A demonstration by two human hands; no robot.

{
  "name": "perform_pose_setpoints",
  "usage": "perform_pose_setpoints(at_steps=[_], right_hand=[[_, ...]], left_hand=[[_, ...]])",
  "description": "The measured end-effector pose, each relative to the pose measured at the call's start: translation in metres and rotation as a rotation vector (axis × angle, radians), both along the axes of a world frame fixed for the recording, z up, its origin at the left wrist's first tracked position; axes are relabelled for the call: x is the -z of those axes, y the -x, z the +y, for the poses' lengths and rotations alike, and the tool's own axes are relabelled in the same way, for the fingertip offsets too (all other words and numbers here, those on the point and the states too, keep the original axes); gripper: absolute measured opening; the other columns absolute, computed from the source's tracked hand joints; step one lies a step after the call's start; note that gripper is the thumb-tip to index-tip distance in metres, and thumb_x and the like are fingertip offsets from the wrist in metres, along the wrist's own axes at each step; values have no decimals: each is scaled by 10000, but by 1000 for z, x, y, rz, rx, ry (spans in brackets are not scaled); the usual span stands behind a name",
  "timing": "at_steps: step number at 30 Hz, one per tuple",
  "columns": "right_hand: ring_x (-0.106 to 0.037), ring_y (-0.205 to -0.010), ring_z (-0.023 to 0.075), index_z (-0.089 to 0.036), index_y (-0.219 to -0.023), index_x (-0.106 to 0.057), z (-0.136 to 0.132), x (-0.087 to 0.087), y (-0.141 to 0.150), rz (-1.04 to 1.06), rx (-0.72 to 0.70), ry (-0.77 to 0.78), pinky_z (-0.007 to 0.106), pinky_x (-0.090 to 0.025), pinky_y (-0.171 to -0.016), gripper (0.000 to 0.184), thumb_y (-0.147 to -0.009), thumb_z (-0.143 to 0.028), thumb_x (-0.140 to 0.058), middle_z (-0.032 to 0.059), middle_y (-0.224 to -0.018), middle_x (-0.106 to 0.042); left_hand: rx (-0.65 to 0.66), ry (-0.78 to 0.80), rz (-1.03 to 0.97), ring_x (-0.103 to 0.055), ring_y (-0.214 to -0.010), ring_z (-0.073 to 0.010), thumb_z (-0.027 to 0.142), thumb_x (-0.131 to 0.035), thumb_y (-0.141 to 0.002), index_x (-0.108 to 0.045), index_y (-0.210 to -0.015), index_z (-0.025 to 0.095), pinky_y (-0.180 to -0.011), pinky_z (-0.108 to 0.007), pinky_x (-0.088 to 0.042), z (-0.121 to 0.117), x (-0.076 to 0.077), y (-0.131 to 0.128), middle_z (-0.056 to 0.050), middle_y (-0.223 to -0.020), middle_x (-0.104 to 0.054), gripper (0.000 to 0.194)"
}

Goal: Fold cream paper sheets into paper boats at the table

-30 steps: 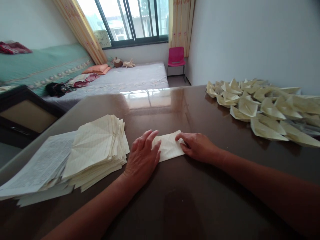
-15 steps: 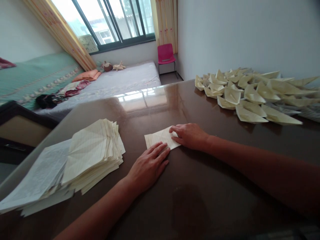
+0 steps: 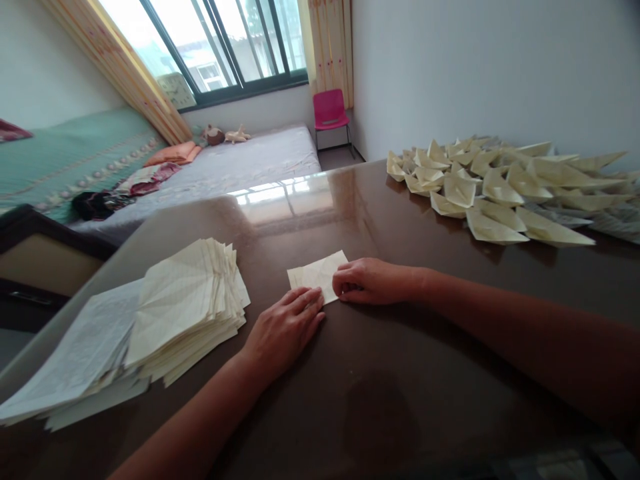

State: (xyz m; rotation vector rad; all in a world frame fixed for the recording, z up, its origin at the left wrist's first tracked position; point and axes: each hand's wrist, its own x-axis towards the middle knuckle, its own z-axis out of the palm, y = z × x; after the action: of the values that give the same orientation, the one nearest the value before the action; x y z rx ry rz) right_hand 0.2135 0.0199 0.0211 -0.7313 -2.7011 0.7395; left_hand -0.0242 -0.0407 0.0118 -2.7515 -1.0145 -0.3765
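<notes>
A small folded sheet of cream paper point(image 3: 314, 275) lies on the glossy brown table in front of me. My left hand point(image 3: 284, 328) is laid flat with its fingers stretched out, the tips pressing on the paper's near edge. At the paper's right end, my right hand point(image 3: 373, 281) is closed, its curled fingers and thumb pinching the near right corner. The fingers cover that corner, so its fold is hidden. Left of my hands is a thick stack of creased cream sheets point(image 3: 173, 300). Many folded paper boats point(image 3: 495, 220) are gathered at the far right.
Printed white sheets point(image 3: 75, 353) stick out from under the cream stack at the left. The brown table point(image 3: 300, 413) reaches towards a bed point(image 3: 260, 157) and a pink chair point(image 3: 330, 110). A wall point(image 3: 480, 67) runs along the right, behind the boats.
My left hand has shifted from the paper's left end to its near edge and flattened. My right hand has slid from the far right corner down to the near one. The camera has turned.
</notes>
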Motion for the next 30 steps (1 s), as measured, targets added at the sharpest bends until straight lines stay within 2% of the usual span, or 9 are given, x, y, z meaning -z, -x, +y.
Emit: perform_pose_setpoints(at_steps=[6, 10, 13, 16, 24, 30], right_hand=[[-572, -710, 125, -180, -900, -664, 5, -10, -10, -104, 12, 18, 219, -382, -659, 141, -851, -205, -535, 22, -831, -661], [-590, -769, 135, -238, -1000, -686, -1, -13, -10, -132, 44, -75, 233, -378, -672, 203, -877, -236, -524, 18, -931, -666], [-586, -901, 158, -311, -1121, -662, -9, -14, -4, -138, -26, -212, 253, -376, -712, 278, -928, -256, -470, 21, -1034, -650], [-576, -918, 178, -299, -1109, -675, -16, -19, 1, -220, -84, -306, 269, -368, -700, 272, -948, -277, -458, 37, -990, -659], [-587, -869, 200, -206, -888, -717, -30, -39, 4, -451, 50, -368, 299, -342, -657, 131, -863, -185, -590, 67, -911, -683], [-581, -840, 213, -175, -797, -695, -35, -38, 3, -480, 108, -395, 312, -338, -646, 116, -837, -138, -594, 83, -860, -682]], left_hand=[[-36, -136, 22, -663, -932, -183, 298, -498, -940, -696, -951, 184, -778, -297, -559, -2, -4, 6, -30, -1044, -718, 229], [-67, -140, 37, -653, -817, -140, 306, -508, -937, -657, -753, 198, -637, -234, -509, -2, -7, 7, -7, -929, -717, 260], [-57, -133, 62, -635, -808, -137, 309, -503, -941, -674, -908, 229, -631, -237, -490, 0, -7, 8, 0, -937, -706, 191], [-56, -153, 87, -624, -809, -149, 321, -502, -941, -655, -1061, 260, -603, -244, -474, 0, -7, 8, -5, -960, -700, 204], [-78, -177, 87, -643, -858, -180, 301, -515, -931, -665, -1026, 220, -673, -280, -522, -1, -4, 6, -33, -1005, -703, 195], [-84, -170, 80, -662, -978, -227, 291, -501, -936, -666, -1051, 191, -784, -340, -560, 1, 1, 6, -69, -1093, -699, 224]])
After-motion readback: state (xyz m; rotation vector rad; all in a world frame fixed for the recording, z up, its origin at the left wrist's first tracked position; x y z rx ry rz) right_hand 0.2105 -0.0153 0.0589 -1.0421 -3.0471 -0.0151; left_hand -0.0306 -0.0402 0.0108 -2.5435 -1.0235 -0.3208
